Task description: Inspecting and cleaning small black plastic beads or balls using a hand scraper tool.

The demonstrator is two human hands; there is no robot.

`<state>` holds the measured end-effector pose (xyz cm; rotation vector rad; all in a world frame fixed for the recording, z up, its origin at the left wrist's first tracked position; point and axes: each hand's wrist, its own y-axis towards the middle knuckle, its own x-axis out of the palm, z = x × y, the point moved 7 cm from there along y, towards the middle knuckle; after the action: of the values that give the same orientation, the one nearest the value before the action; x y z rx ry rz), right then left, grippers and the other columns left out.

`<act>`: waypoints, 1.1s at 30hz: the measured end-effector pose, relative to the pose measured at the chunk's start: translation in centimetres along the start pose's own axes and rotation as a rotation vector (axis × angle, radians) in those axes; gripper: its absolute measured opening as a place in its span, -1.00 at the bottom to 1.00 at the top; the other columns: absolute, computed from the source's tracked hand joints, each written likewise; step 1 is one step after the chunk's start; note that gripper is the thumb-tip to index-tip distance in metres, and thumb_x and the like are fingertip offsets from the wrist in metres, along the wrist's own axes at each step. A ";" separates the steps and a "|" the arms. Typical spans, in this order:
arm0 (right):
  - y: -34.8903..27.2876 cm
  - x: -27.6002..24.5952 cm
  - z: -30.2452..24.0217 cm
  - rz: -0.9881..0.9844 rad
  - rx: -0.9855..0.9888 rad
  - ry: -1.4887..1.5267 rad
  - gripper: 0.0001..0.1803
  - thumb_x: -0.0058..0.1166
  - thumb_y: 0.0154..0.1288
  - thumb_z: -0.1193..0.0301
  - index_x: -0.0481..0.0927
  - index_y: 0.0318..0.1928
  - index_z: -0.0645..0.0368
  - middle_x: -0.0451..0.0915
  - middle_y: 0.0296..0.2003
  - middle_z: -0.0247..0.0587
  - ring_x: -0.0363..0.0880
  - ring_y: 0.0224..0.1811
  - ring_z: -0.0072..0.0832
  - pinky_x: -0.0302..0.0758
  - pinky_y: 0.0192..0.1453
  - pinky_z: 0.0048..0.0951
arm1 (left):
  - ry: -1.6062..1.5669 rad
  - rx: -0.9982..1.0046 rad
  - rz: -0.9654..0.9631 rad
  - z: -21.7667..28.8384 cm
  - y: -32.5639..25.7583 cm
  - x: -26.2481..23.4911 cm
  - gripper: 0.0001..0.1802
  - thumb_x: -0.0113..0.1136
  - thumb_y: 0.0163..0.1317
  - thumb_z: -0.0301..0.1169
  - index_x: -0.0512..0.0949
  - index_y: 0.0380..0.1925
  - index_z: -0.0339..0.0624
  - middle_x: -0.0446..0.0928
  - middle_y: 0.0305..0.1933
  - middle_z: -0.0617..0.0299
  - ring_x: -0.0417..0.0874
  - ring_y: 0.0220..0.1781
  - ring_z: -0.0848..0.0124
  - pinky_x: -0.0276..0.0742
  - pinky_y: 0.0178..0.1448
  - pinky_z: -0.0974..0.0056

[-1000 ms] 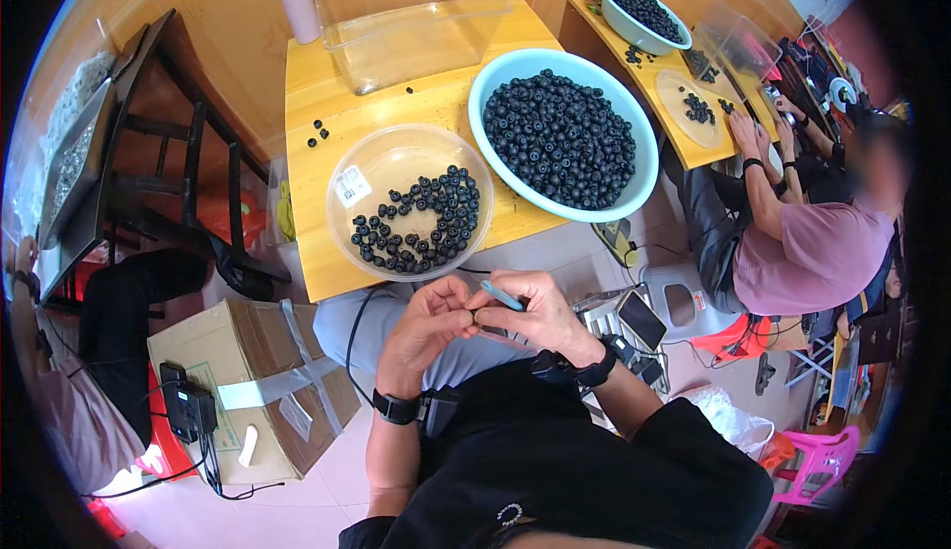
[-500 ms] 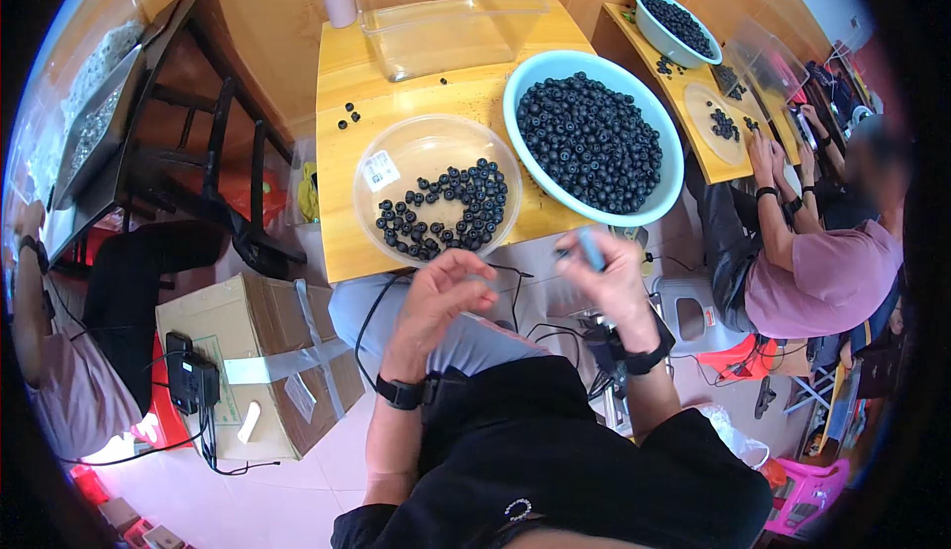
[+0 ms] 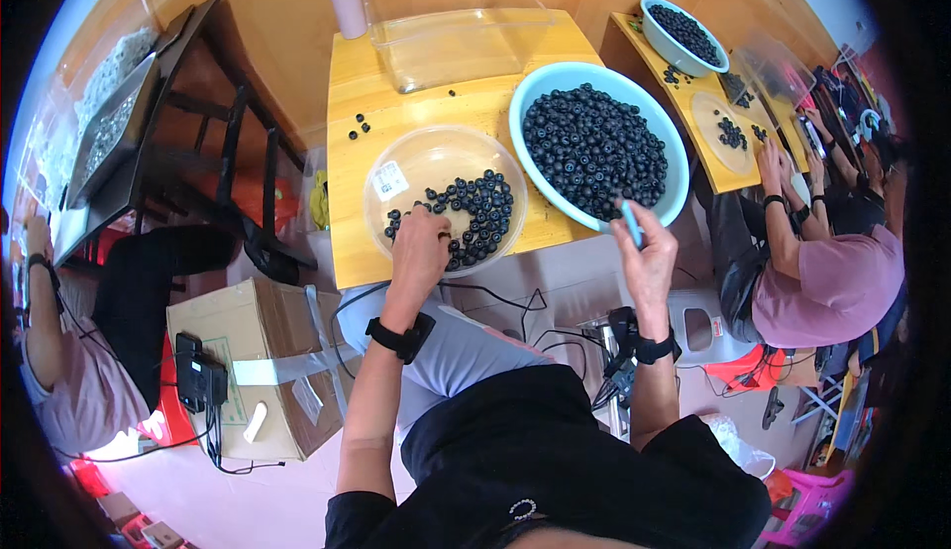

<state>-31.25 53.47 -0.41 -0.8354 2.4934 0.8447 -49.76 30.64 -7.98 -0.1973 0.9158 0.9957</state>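
- Our left hand (image 3: 421, 242) reaches into the shallow clear bowl (image 3: 396, 158) near the front edge of the yellow worktop (image 3: 347, 242), its grip curled over the dark berries (image 3: 480, 214) there; we cannot tell whether it has closed on one.
- Our right hand (image 3: 649, 257) pinches a slim light-blue tool (image 3: 630, 222) at the near rim of the big blue basin (image 3: 540, 93).
- We judge the job far from done: the basin holds a full heap of berries, while the clear bowl carries a single thin layer.
- A few loose berries (image 3: 359, 128) lie on the worktop, far left.
- The clear tub (image 3: 456, 49) at the far edge looks empty.
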 end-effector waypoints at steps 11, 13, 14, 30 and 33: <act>-2.6 3.8 -3.3 -0.220 -0.007 0.072 -0.84 0.11 0.08 0.56 0.59 -0.27 0.31 0.54 -0.50 -0.08 0.52 -0.54 -0.35 0.38 -0.46 -0.42 | -0.215 -0.072 -0.005 -0.2 0.2 -0.3 -0.81 0.18 -0.13 -0.67 0.51 -0.42 -0.28 0.41 -0.47 0.09 0.52 -0.39 0.23 0.43 -0.30 0.18; -3.0 4.7 -3.8 -0.312 0.019 0.080 -0.85 0.11 0.09 0.55 0.59 -0.28 0.31 0.54 -0.50 -0.07 0.53 -0.52 -0.34 0.40 -0.44 -0.44 | -0.439 -0.138 -0.038 -1.5 -0.1 -0.2 -0.83 0.18 -0.08 -0.66 0.51 -0.41 -0.29 0.43 -0.45 0.16 0.51 -0.42 0.35 0.43 -0.33 0.26; -3.1 5.0 -4.1 -0.322 0.016 0.083 -0.85 0.11 0.09 0.55 0.59 -0.28 0.31 0.54 -0.50 -0.07 0.53 -0.52 -0.34 0.40 -0.44 -0.44 | -0.666 -0.199 -0.070 -2.2 -0.4 0.0 -0.85 0.19 -0.03 -0.65 0.51 -0.40 -0.29 0.45 -0.43 0.22 0.50 -0.45 0.46 0.42 -0.36 0.34; -5.4 8.0 -8.7 -0.575 -0.180 0.092 -0.77 0.15 0.11 0.41 0.59 -0.20 0.19 0.56 -0.51 -0.16 0.52 -0.63 -0.33 0.42 -0.54 -0.38 | -2.044 -0.548 -0.318 3.0 -6.2 2.0 -0.81 0.13 0.14 -0.59 0.48 -0.22 -0.24 0.57 -0.26 0.15 0.64 -0.29 0.45 0.61 -0.18 0.44; -5.5 8.0 -8.9 -0.558 -0.204 0.082 -0.78 0.16 0.11 0.40 0.59 -0.20 0.17 0.56 -0.52 -0.17 0.53 -0.63 -0.34 0.43 -0.55 -0.37 | -2.053 -0.535 -0.334 3.4 -6.2 2.2 -0.81 0.13 0.14 -0.58 0.48 -0.21 -0.24 0.58 -0.27 0.16 0.64 -0.29 0.46 0.61 -0.18 0.45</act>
<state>-35.20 40.86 -0.14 -1.5637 2.0799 0.8741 -42.38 30.35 -8.98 0.2505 -1.2218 0.6131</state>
